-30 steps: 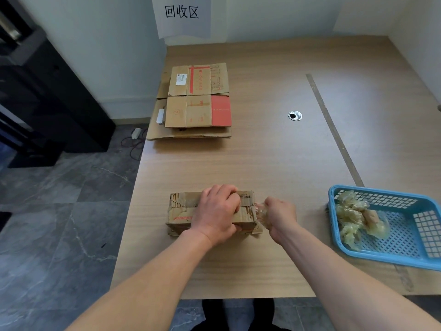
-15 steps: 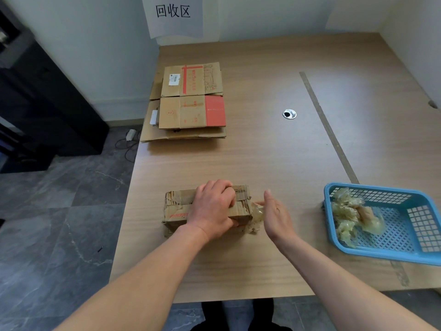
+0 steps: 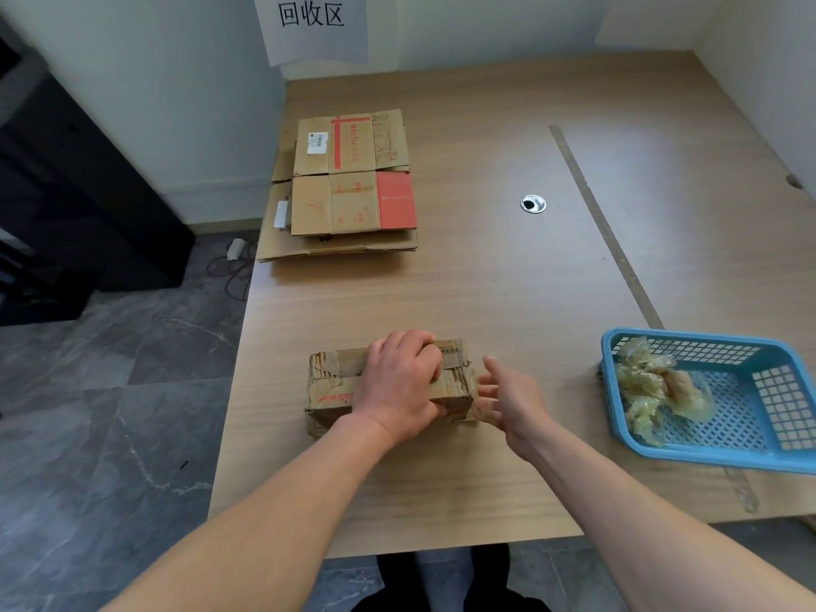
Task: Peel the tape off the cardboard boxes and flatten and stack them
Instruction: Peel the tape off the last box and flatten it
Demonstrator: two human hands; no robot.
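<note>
A small worn cardboard box (image 3: 335, 386) with strips of brown tape on it lies near the table's front edge. My left hand (image 3: 402, 386) grips it from above, with the fingers curled over the far edge and the thumb on the near face. My right hand (image 3: 508, 397) is at the box's right end with its fingers spread and straight, their tips at the cardboard. I cannot tell whether any tape sticks to those fingers. A stack of flattened boxes (image 3: 353, 187) lies at the far left of the table.
A blue plastic basket (image 3: 706, 454) stands at the right front and holds crumpled peeled tape (image 3: 653, 386). A round cable hole (image 3: 533, 203) and a tape line (image 3: 609, 231) mark the tabletop. The table's left edge drops to a grey floor.
My right hand, clenched on a wad of tape at the box's right end a second ago, has opened and now spreads its fingers there. My left hand stays on the box.
</note>
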